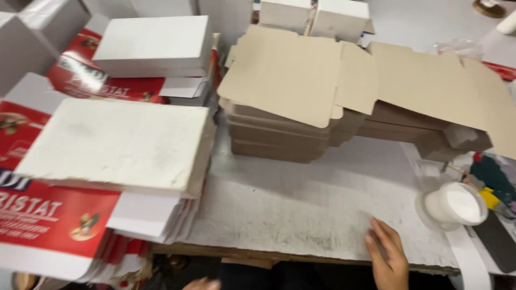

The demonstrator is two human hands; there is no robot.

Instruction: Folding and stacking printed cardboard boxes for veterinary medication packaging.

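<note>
My right hand [388, 256] lies flat on the grey worktable [301, 204] near its front edge, fingers apart and holding nothing. My left hand [201, 283] shows only as a blurred bit at the bottom edge, below the table edge; its state is unclear. A stack of flat brown cardboard blanks [285, 91] sits at the table's middle back. Stacks of white and red printed carton blanks [115, 145] fill the left side. A small white tub of paste [456, 205] stands to the right of my right hand.
More brown blanks [435, 86] spread to the right at the back. Another white and red stack [156, 45] lies at the back left. A dark flat object [497, 239] and colourful clutter [492, 180] sit at the right edge.
</note>
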